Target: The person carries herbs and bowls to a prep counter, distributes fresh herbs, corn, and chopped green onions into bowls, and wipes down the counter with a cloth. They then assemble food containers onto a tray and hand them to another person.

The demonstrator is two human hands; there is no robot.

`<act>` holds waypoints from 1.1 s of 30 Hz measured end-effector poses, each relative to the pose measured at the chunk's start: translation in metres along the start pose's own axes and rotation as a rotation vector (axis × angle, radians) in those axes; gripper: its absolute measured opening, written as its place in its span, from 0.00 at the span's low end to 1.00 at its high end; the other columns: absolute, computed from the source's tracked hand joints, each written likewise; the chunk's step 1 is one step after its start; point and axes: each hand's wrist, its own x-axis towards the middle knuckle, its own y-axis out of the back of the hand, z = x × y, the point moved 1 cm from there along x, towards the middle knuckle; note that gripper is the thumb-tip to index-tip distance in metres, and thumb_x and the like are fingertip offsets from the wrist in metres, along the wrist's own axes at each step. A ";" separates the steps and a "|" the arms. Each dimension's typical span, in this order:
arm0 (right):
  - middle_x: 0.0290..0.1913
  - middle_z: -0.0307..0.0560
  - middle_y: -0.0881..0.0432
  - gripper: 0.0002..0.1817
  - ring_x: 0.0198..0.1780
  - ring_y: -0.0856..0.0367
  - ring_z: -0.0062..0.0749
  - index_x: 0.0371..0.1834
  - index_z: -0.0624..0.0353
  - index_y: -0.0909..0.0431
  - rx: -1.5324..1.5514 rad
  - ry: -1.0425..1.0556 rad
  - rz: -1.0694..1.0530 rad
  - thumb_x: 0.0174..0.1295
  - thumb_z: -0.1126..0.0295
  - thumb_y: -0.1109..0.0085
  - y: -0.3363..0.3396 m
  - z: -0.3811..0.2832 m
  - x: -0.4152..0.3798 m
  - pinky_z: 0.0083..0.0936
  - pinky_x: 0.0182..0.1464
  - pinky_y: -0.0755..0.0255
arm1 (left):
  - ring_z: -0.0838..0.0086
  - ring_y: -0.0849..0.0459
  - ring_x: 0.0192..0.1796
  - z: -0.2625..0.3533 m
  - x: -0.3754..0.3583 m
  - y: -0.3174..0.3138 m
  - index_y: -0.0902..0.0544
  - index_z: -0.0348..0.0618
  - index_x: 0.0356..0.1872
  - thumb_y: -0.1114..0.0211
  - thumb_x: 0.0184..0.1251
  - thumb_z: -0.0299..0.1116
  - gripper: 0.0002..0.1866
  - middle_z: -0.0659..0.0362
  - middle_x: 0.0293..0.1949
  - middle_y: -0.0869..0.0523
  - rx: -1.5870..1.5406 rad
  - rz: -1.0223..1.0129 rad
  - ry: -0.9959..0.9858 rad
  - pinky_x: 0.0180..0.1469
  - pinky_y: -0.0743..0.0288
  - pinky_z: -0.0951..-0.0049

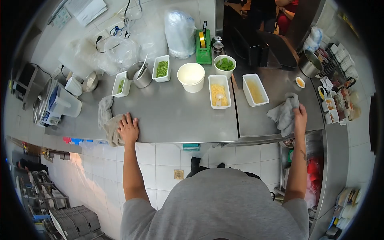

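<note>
With left fingers (128, 121) spread wide, resting partly on a beige cloth (113, 131) by the near edge of the table (176, 116); with right fingers (301, 110) curled narrow, gripping a grey cloth (285, 115) just to their left, with a white tray (260, 103) standing farther left.

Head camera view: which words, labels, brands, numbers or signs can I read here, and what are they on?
No text can be read with certainty.
White papers, upper left: any print is too small and blurred.
Countertop appliance, far left: markings on its blue-and-white panel are too small.
Green tape dispenser: no readable lettering.
Grey cloth in the right hand: no lettering visible.
</note>
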 end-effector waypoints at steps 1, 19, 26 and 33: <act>0.53 0.49 0.23 0.18 0.54 0.25 0.38 0.52 0.65 0.24 -0.197 0.096 -0.003 0.59 0.69 0.47 -0.003 0.029 0.005 0.30 0.58 0.34 | 0.57 0.35 0.67 -0.001 0.000 0.001 0.33 0.54 0.68 0.56 0.72 0.55 0.29 0.55 0.67 0.32 -0.010 -0.018 0.004 0.60 0.43 0.46; 0.45 0.51 0.25 0.15 0.47 0.25 0.40 0.49 0.62 0.28 -0.313 0.495 0.185 0.58 0.77 0.43 -0.064 -0.043 -0.045 0.32 0.52 0.31 | 0.56 0.29 0.63 0.024 0.036 0.050 0.25 0.52 0.61 0.46 0.67 0.51 0.25 0.50 0.63 0.29 -0.151 -0.289 0.044 0.60 0.40 0.45; 0.40 0.46 0.23 0.16 0.35 0.21 0.32 0.52 0.61 0.26 -0.003 0.349 -0.392 0.61 0.72 0.41 -0.180 -0.112 -0.062 0.25 0.40 0.27 | 0.58 0.19 0.45 0.195 0.047 0.128 0.22 0.43 0.53 0.35 0.58 0.26 0.19 0.50 0.52 0.24 -0.787 0.102 -0.657 0.45 0.22 0.63; 0.42 0.53 0.24 0.25 0.37 0.21 0.42 0.59 0.60 0.28 -0.260 0.256 -0.343 0.60 0.61 0.41 -0.254 -0.094 -0.046 0.35 0.43 0.27 | 0.58 0.19 0.41 0.236 0.065 0.109 0.21 0.41 0.37 0.38 0.53 0.25 0.09 0.54 0.36 0.22 -0.403 0.004 -0.891 0.40 0.22 0.59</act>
